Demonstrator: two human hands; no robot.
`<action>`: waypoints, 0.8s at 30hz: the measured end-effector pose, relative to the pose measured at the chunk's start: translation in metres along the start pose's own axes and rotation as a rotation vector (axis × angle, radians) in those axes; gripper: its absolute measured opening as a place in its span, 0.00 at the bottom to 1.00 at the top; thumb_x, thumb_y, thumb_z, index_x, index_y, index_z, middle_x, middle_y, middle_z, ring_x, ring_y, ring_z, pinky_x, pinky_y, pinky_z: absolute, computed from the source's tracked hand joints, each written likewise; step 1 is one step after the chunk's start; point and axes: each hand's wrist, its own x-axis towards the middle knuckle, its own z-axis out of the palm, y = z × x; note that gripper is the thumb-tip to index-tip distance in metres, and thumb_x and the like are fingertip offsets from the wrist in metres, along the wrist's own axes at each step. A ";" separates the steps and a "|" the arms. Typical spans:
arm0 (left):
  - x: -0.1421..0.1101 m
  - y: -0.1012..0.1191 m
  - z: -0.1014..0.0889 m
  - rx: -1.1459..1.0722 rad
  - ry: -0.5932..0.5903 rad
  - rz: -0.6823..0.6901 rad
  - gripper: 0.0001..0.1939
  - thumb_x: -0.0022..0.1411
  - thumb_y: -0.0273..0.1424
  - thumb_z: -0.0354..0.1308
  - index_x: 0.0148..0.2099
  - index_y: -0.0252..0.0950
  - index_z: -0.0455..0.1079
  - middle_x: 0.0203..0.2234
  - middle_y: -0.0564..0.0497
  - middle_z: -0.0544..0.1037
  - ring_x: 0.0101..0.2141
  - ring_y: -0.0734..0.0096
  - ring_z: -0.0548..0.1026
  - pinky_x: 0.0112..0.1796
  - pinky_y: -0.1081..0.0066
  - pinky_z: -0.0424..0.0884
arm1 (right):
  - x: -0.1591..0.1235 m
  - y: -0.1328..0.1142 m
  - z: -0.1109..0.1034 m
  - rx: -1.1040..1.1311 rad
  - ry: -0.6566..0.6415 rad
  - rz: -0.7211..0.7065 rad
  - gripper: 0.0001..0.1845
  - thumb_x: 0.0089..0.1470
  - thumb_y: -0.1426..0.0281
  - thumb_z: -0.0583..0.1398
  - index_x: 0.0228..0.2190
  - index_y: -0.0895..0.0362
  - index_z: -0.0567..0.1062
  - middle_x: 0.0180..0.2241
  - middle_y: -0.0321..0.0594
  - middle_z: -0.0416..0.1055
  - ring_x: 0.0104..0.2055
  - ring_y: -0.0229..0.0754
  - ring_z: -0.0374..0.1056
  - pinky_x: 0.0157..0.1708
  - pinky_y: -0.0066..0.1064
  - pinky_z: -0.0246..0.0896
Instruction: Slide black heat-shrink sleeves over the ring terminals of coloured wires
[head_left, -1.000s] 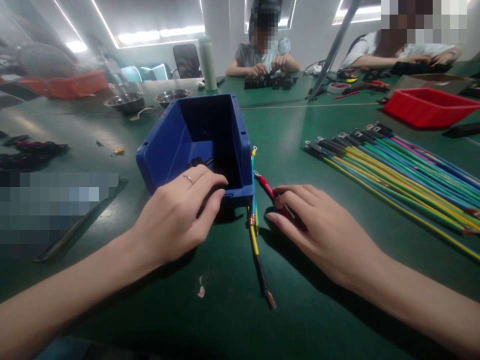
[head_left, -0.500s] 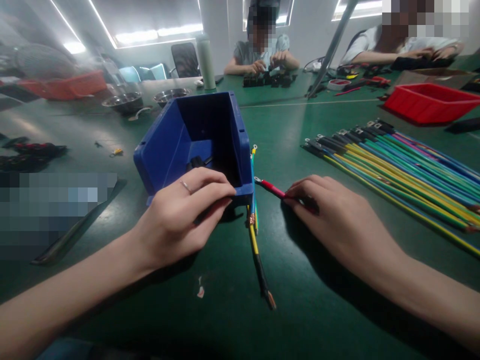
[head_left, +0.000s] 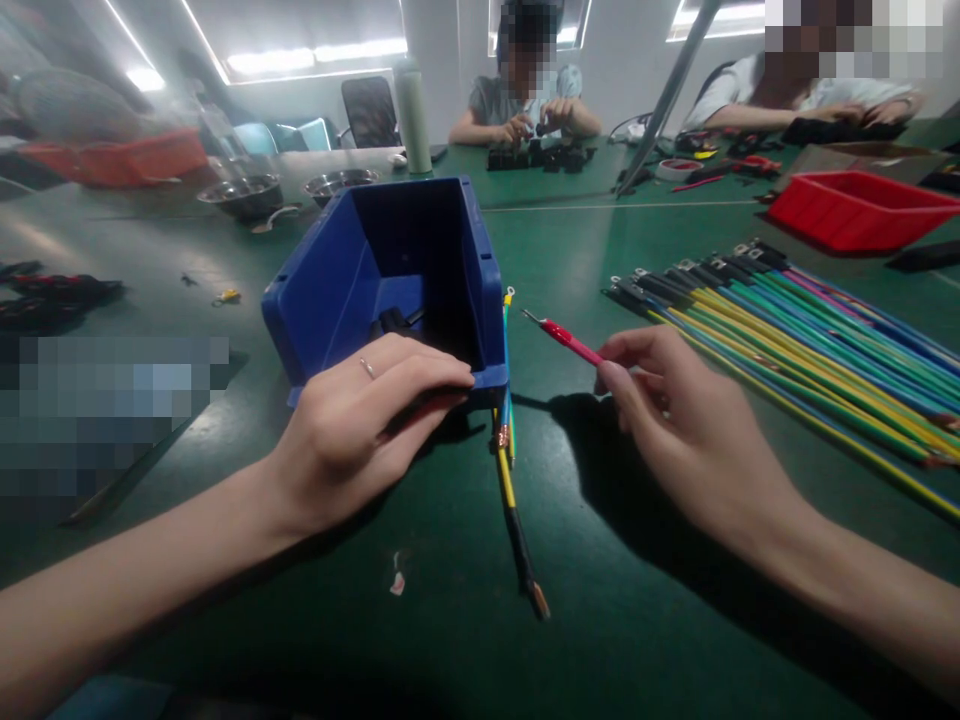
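Red wire is pointing leftward from the right hand, which is pinching it; farther left, the left hand is pinching the bin by its near rim.

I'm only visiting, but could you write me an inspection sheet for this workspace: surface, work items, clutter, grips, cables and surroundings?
Surface: green tabletop, glossy, reflecting light.
Work items: blue bin with black parts inside; red cable, raised off the table.
Clutter: small pale scrap near the front.
Grips: left hand on the bin's front edge; right hand pinching the red cable.
Cables: multicoloured row at right; loose cables beside the bin.
Surroundings: two people across the table; red tray at right.
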 end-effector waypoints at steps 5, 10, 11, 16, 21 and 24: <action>-0.004 -0.002 0.006 0.017 0.057 0.057 0.11 0.66 0.18 0.62 0.49 0.33 0.73 0.45 0.47 0.82 0.47 0.72 0.79 0.49 0.73 0.76 | -0.006 -0.010 0.000 0.019 0.037 -0.104 0.12 0.63 0.59 0.54 0.38 0.54 0.69 0.34 0.43 0.75 0.31 0.38 0.72 0.26 0.29 0.64; -0.008 -0.011 0.008 0.142 0.037 0.209 0.13 0.66 0.20 0.62 0.52 0.30 0.73 0.48 0.40 0.81 0.48 0.64 0.80 0.47 0.69 0.79 | -0.009 -0.013 -0.001 -0.004 0.030 -0.252 0.09 0.64 0.63 0.54 0.37 0.55 0.70 0.30 0.39 0.74 0.26 0.33 0.69 0.24 0.25 0.62; -0.009 -0.012 0.008 0.149 0.035 0.231 0.12 0.66 0.20 0.62 0.52 0.30 0.73 0.48 0.40 0.81 0.47 0.64 0.80 0.46 0.68 0.79 | -0.008 -0.014 -0.001 -0.005 0.036 -0.289 0.08 0.64 0.64 0.55 0.37 0.55 0.71 0.29 0.38 0.74 0.25 0.32 0.68 0.23 0.24 0.61; -0.011 -0.012 0.005 0.092 0.055 0.165 0.12 0.70 0.21 0.58 0.53 0.34 0.74 0.49 0.43 0.81 0.48 0.67 0.80 0.47 0.69 0.79 | -0.007 -0.014 0.000 -0.024 0.067 -0.409 0.08 0.64 0.67 0.58 0.36 0.59 0.73 0.27 0.34 0.72 0.23 0.27 0.65 0.22 0.19 0.58; -0.007 -0.007 0.000 0.025 0.013 0.095 0.10 0.69 0.23 0.60 0.51 0.33 0.76 0.49 0.44 0.82 0.47 0.72 0.81 0.48 0.75 0.79 | -0.007 -0.011 0.001 -0.053 0.071 -0.439 0.06 0.63 0.69 0.59 0.37 0.59 0.73 0.29 0.34 0.72 0.25 0.26 0.66 0.23 0.18 0.60; -0.004 -0.003 -0.003 -0.021 0.051 0.009 0.06 0.68 0.23 0.62 0.47 0.34 0.77 0.45 0.49 0.83 0.45 0.75 0.82 0.49 0.78 0.78 | -0.006 -0.009 0.002 -0.070 0.070 -0.467 0.04 0.63 0.70 0.60 0.37 0.59 0.72 0.28 0.33 0.70 0.24 0.25 0.63 0.23 0.17 0.57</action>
